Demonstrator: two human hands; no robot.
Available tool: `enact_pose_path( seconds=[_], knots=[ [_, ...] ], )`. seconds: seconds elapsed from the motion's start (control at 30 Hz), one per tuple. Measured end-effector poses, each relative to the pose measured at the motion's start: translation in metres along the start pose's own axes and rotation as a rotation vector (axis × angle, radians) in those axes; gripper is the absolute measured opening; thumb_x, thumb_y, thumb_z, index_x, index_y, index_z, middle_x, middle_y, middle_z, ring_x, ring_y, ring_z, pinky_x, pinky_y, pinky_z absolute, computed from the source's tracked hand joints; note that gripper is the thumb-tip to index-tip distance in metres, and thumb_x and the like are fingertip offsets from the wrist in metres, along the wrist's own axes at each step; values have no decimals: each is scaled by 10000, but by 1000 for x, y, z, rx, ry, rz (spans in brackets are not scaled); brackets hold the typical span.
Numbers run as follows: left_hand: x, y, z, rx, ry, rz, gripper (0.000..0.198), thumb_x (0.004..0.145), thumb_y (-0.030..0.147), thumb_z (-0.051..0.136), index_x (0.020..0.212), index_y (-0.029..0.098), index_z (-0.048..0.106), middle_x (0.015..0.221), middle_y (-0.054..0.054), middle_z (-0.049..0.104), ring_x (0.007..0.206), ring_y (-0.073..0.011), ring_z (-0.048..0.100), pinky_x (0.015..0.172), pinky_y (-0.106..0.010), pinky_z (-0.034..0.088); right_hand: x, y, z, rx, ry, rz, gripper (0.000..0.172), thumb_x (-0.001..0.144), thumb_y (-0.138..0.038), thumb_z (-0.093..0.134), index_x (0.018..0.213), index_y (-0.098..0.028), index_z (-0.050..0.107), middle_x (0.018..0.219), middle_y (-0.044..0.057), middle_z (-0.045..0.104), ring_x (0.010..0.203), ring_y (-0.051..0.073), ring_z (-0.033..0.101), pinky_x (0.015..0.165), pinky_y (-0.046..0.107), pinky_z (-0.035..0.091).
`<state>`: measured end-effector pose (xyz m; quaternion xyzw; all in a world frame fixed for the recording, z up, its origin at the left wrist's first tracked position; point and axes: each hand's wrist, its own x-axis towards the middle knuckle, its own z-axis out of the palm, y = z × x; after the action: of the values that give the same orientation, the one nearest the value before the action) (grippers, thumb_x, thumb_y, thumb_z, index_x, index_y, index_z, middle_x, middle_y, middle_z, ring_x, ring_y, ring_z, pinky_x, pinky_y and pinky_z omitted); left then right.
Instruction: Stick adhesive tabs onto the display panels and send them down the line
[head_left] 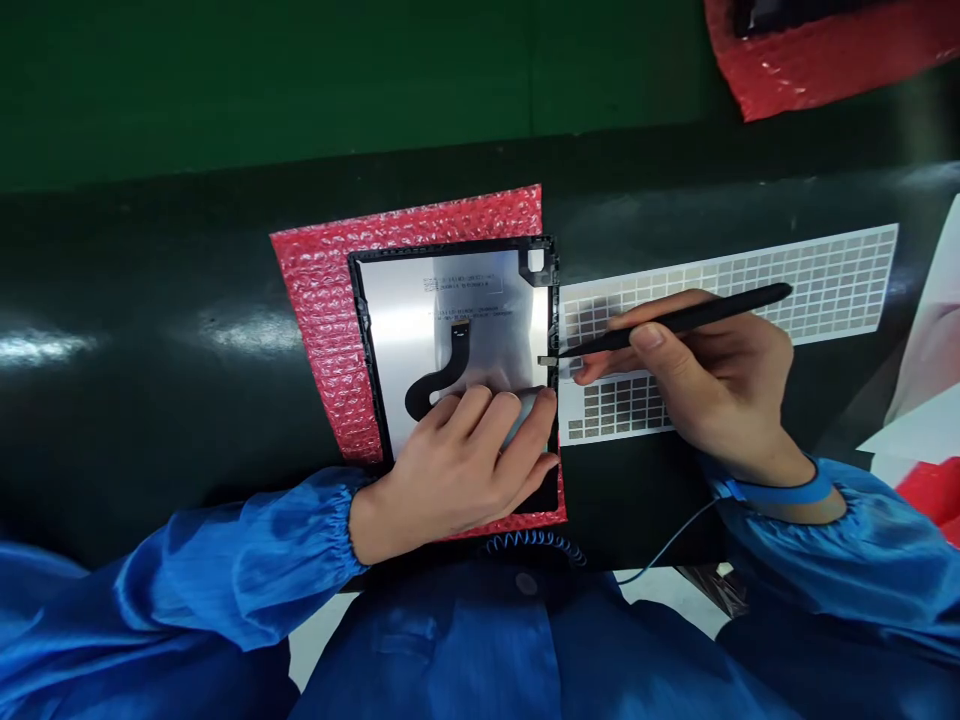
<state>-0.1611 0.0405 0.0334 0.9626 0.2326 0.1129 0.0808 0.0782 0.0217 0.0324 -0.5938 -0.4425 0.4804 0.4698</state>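
Head view: the left hand [450, 470] lies spread, pressing the silver-backed display panel [457, 320] flat on red bubble wrap [322, 330] to steady it, near the front edge of the counter [150, 400]. The right hand [697, 380] pinches a black pointed tool [675, 322], its tip at a small metal tab [547, 360] on the panel's right edge, beside a sheet of small grey pads [825, 280].

A green panel [300, 80] lies beyond the glossy black workbench [135, 400].
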Motion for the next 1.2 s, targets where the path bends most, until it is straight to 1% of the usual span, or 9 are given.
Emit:
enact_pose_path(
  seconds=[0.13, 0.33, 0.47, 0.63, 0.73, 0.9, 1.03, 1.2],
  knots=[
    [1, 2, 2, 3, -17, -11, 530, 1009, 412, 618, 1392, 45, 612, 1026, -105, 681, 928, -262, 634, 701, -372, 530, 1, 0, -2, -13, -30, -20, 101, 1004, -173, 677, 1051, -155, 764, 836, 45, 815, 722, 180, 815, 698, 244, 704],
    [4, 2, 2, 1, -2, -25, 533, 1001, 416, 623, 1378, 39, 607, 975, -88, 667, 917, -255, 629, 682, -359, 524, 1, 3, -2, -22, -57, -50, 123, 998, -133, 662, 1069, -182, 750, 845, -3, 808, 745, 161, 815, 735, 245, 714],
    [4, 3, 2, -6, -1, -34, 541, 992, 425, 637, 1378, 48, 606, 978, -89, 676, 893, -256, 626, 666, -362, 525, 0, 3, -2, -29, -54, -42, 129, 999, -120, 653, 1067, -178, 745, 852, -7, 802, 750, 146, 812, 752, 229, 708],
    [6, 4, 3, -19, -24, -55, 570, 996, 441, 628, 1400, 40, 599, 983, -92, 669, 923, -266, 628, 685, -369, 537, 1, 2, -2, -35, -66, -46, 123, 1002, -121, 654, 1073, -168, 742, 862, -4, 796, 757, 136, 812, 763, 206, 701],
    [9, 5, 2, 10, -48, -72, 612, 1004, 474, 610, 1424, 29, 592, 967, -89, 649, 921, -259, 620, 690, -364, 532, 1, 3, -2, -44, -71, -55, 124, 1003, -119, 656, 1078, -172, 740, 842, -13, 791, 765, 132, 814, 762, 194, 695],
    [12, 9, -1, 64, -94, -93, 656, 1020, 521, 560, 1450, 27, 589, 942, -89, 634, 864, -239, 598, 612, -340, 485, 2, 1, -2, -63, -74, -62, 123, 1003, -120, 659, 1074, -171, 747, 832, 2, 802, 764, 153, 818, 746, 224, 703],
    [13, 10, -2, 76, -105, -103, 651, 1024, 511, 548, 1448, 18, 589, 942, -90, 630, 876, -236, 600, 612, -335, 484, 3, 1, -3, -61, -82, -65, 121, 997, -119, 671, 1071, -171, 751, 827, 3, 801, 764, 157, 819, 732, 222, 700],
    [14, 10, 0, 60, -104, -109, 648, 1018, 509, 547, 1433, 14, 590, 959, -93, 630, 885, -241, 611, 602, -342, 491, 2, 5, -4, 38, -58, -48, 119, 1006, -153, 674, 1091, -173, 756, 834, 17, 806, 746, 176, 819, 717, 254, 709]
  ],
)
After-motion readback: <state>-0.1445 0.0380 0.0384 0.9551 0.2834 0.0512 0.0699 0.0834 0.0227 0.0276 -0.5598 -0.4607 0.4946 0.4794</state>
